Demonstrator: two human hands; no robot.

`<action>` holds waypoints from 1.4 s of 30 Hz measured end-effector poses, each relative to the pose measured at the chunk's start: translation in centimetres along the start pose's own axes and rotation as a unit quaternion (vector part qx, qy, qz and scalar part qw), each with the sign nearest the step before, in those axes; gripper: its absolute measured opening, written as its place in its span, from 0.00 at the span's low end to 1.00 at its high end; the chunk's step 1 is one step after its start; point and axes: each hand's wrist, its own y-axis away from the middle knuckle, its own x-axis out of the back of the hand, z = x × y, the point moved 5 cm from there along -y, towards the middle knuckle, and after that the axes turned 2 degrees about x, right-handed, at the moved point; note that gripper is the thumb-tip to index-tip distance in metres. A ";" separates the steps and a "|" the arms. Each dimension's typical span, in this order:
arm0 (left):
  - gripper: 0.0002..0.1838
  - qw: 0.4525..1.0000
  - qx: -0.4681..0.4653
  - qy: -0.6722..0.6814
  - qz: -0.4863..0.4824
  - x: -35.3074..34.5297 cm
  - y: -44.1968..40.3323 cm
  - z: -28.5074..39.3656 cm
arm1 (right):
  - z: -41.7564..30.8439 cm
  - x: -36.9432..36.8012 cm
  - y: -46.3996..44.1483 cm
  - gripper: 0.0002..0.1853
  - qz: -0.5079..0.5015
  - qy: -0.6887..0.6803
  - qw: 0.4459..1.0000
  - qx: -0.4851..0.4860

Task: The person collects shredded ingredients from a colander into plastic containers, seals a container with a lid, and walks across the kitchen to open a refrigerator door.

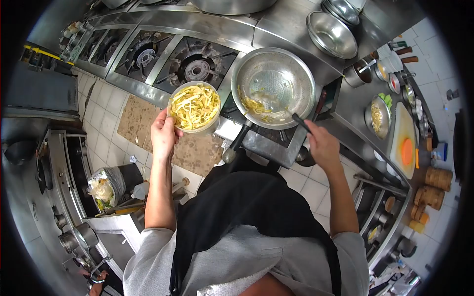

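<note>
My left hand grips a clear round plastic tub by its side, thumb at the rim. Pale yellow strips fill the tub; whether they are noodles or cut vegetables I cannot tell. To its right, a wide metal pan sits over the stove, its black handle pointing toward my body. A few similar strips lie in the lower left of the pan. My right hand is closed around the black handle of a utensil, whose head reaches into the pan and is hard to make out.
Gas burners extend to the left of the pan. Stacked metal bowls stand at the back right. The right counter holds a bowl of chopped food and a cutting board with an orange piece. A lined bin is at lower left.
</note>
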 end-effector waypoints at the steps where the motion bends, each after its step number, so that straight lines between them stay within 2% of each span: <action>1: 0.20 1.000 0.004 -0.001 0.001 0.1 0.0 -0.5 | 0.0 -0.3 -0.4 0.22 -0.002 0.000 1.000 -0.003; 3: 0.20 1.000 0.010 0.002 -0.001 -0.2 0.0 -1.3 | 0.3 -0.3 -2.1 0.21 0.066 0.015 0.997 -0.035; 5: 0.20 1.000 0.013 0.006 0.000 -0.4 0.0 -1.8 | 1.0 -2.4 -3.1 0.21 0.091 0.023 0.995 -0.016; 9: 0.20 0.999 0.030 -0.011 -0.016 -1.3 0.0 -2.6 | -0.1 -3.3 -1.8 0.21 0.034 0.029 0.999 -0.014; 11: 0.19 0.999 0.028 -0.003 -0.015 -1.6 0.1 -3.1 | -0.4 -2.0 0.1 0.21 -0.033 0.008 0.999 -0.022; 12: 0.20 0.999 0.029 0.007 -0.023 -1.6 0.1 -3.5 | -0.1 -1.9 0.6 0.21 -0.038 0.007 0.999 -0.022; 14: 0.20 0.999 0.035 0.013 -0.023 -2.0 0.3 -3.9 | 0.9 -1.1 1.3 0.21 0.032 -0.037 0.997 -0.065; 15: 0.20 0.999 0.037 0.021 -0.023 -2.3 0.5 -4.0 | 1.1 -1.4 1.4 0.21 0.031 -0.037 0.997 -0.067; 18: 0.19 0.999 0.041 -0.011 -0.022 -2.9 0.9 -4.5 | 1.3 -2.5 1.3 0.22 0.021 0.013 0.995 -0.100; 20: 0.19 0.998 0.035 -0.024 -0.035 -3.3 1.0 -4.9 | -0.5 -3.3 1.4 0.22 -0.063 0.016 0.989 -0.131; 21: 0.19 0.998 0.035 -0.027 -0.034 -3.5 1.0 -5.0 | -1.5 -3.3 1.4 0.22 -0.065 0.014 0.989 -0.131; 23: 0.20 0.998 0.037 -0.031 -0.036 -4.2 1.1 -5.1 | -3.2 -3.7 1.6 0.22 -0.117 -0.111 0.974 -0.159; 25: 0.21 0.998 0.043 -0.036 -0.036 -4.8 1.1 -5.2 | -3.4 -3.6 1.3 0.22 -0.120 -0.139 0.967 -0.176; 27: 0.21 0.997 0.045 -0.041 -0.037 -5.0 0.9 -5.5 | -2.4 -4.4 1.0 0.22 -0.160 -0.275 0.921 -0.223; 28: 0.21 0.998 0.046 -0.037 -0.038 -5.0 0.9 -5.3 | -2.0 -4.5 0.7 0.22 -0.159 -0.277 0.921 -0.225; 30: 0.20 0.997 0.047 -0.041 -0.041 -5.1 0.8 -5.1 | -1.9 -5.0 0.0 0.22 -0.173 -0.424 0.853 -0.250; 31: 0.20 0.997 0.050 -0.043 -0.042 -5.1 0.7 -5.0 | -2.1 -4.4 -0.4 0.22 -0.172 -0.425 0.853 -0.249; 33: 0.20 0.997 0.048 -0.046 -0.043 -5.1 0.5 -5.0 | -2.4 -3.6 -0.4 0.22 -0.205 -0.469 0.776 -0.369; 34: 0.19 0.997 0.046 -0.048 -0.043 -5.1 0.4 -5.1 | -2.1 -3.9 -0.4 0.22 -0.205 -0.469 0.776 -0.369; 36: 0.19 0.997 0.043 -0.047 -0.045 -5.1 0.3 -5.3 | -1.4 -5.0 -0.2 0.22 -0.192 -0.541 0.721 -0.389; 40: 0.20 0.997 0.042 -0.053 -0.046 -5.2 0.4 -4.8 | -1.6 -4.0 -0.5 0.23 -0.197 -0.576 0.701 -0.370; 42: 0.20 0.997 0.039 -0.052 -0.041 -5.1 0.4 -4.9 | -2.5 -1.8 -1.0 0.23 -0.168 -0.541 0.752 -0.336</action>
